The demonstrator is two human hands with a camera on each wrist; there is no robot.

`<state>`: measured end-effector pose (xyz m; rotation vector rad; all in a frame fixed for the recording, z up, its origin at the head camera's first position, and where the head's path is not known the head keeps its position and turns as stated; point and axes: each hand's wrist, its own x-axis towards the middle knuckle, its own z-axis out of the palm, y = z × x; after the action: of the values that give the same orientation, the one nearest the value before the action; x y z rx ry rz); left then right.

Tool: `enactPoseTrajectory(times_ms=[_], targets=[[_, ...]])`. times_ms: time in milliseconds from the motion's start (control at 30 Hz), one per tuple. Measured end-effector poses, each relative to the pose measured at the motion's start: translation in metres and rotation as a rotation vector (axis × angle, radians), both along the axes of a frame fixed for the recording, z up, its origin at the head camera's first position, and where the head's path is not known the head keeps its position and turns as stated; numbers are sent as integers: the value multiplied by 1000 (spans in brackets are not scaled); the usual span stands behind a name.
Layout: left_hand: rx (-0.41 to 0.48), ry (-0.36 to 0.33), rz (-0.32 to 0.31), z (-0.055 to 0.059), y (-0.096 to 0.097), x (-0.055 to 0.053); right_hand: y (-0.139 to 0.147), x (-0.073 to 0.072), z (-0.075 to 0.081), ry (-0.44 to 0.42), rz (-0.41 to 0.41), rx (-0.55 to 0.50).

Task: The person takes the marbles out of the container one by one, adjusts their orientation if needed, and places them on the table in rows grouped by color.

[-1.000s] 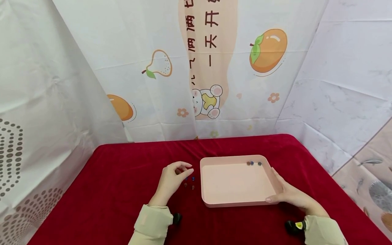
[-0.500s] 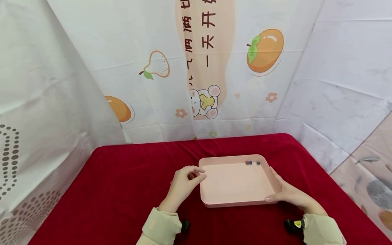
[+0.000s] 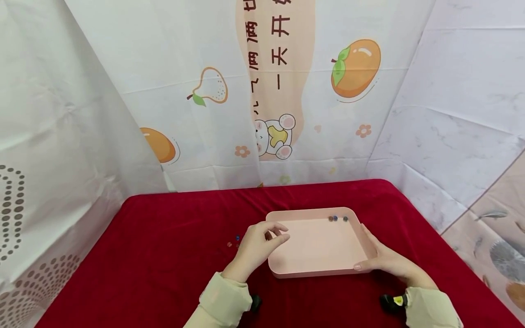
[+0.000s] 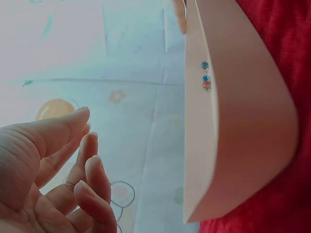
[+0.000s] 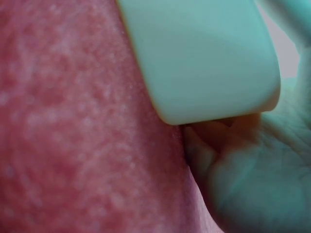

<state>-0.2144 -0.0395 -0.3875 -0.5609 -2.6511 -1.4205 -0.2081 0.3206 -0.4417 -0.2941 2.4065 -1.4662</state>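
Head view: we are judging this to be marble transfer in mid-carry; the left hand [image 3: 257, 243] is hovering over the tray's left rim, beside loose marbles [image 3: 238, 238], and the next move is probably calling for lowering and parting the fingers. The pink tray [image 3: 316, 241] is lying open side up on the red tablecloth [image 3: 172, 237], long axis running left to right; the right hand [image 3: 385, 262] is gripping its near right corner. Left wrist view: we are seeing fingertips bending close together, cannot tell whether around a marble; three marbles [image 4: 205, 78] are sitting inside. Right wrist view: fingers are pressing the tray's outside.
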Motion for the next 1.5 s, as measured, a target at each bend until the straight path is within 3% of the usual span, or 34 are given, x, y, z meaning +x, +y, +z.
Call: enactPoseTrajectory(times_ms=[367, 600, 800, 1167, 1300, 1500], targets=[[-33, 14, -37, 18, 23, -13, 1, 1, 0, 6, 0, -2], [61, -83, -102, 28, 34, -29, 1, 1, -2, -8, 1, -28], [95, -117, -106, 34, 43, -41, 1, 1, -2, -5, 1, -38], [167, -298, -68, 31, 65, -64, 0, 2, -1, -11, -2, -17], [150, -309, -38, 31, 71, -70, 0, 1, -2, -11, -8, -19], [209, -318, -74, 22, 77, -75, 0, 1, -1, -11, -5, -12]])
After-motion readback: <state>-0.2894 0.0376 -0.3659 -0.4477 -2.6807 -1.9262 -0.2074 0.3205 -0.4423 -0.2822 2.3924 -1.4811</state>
